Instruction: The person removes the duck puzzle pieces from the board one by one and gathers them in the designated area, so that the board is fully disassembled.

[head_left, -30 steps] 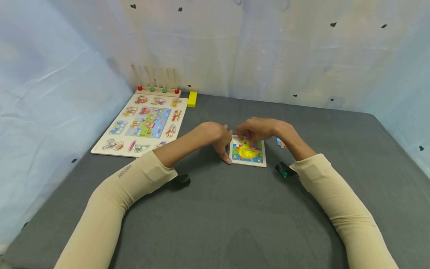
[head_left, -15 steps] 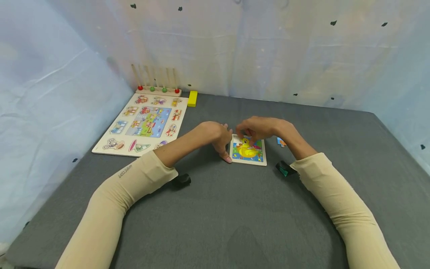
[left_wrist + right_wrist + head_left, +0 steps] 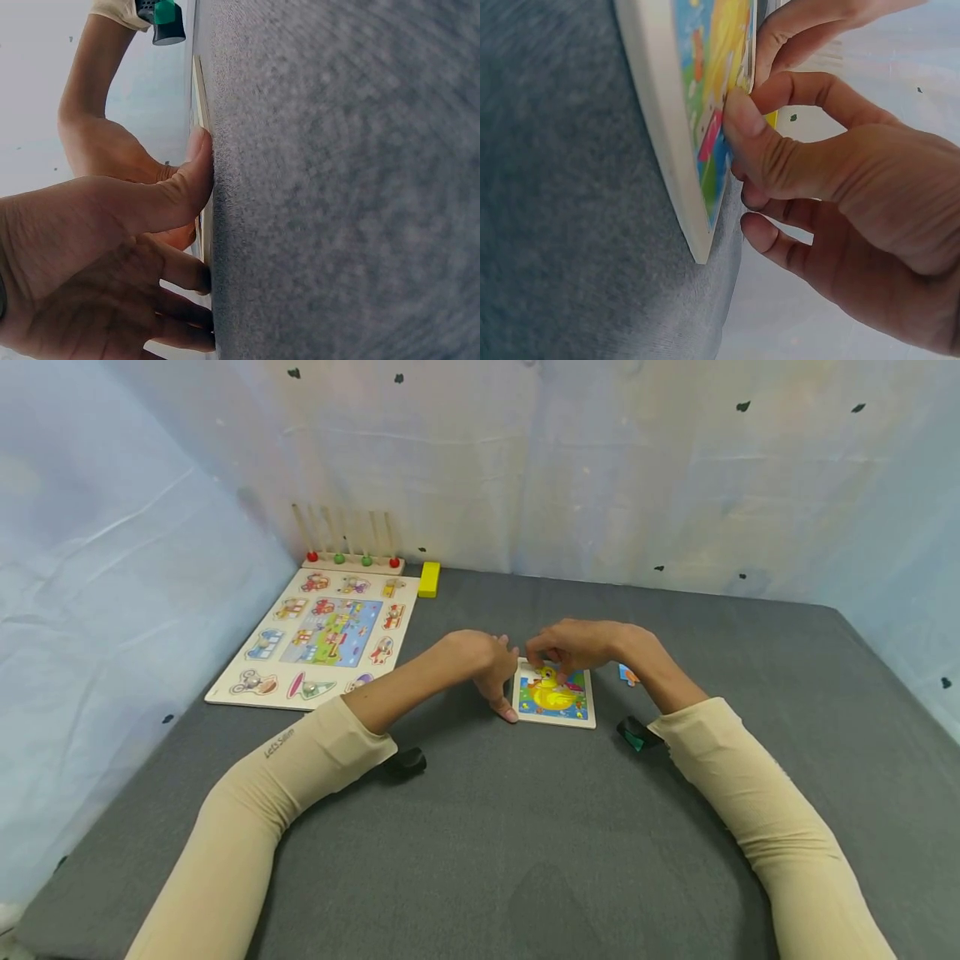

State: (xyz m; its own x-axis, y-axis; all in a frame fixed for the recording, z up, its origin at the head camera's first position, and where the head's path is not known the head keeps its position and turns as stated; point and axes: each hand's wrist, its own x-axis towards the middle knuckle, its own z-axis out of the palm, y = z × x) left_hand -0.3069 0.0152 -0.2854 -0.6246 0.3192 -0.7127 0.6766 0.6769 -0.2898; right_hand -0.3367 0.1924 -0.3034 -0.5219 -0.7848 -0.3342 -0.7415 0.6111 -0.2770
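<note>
Just right of the head view's centre we see the duck puzzle (image 3: 552, 699), its left edge touched by the left hand (image 3: 495, 672), thumb and fingers spread. The right hand (image 3: 576, 643) curls over its top; we cannot tell whether it pinches anything.

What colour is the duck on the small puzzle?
The duck is yellow; it shows best in the head view.
</note>
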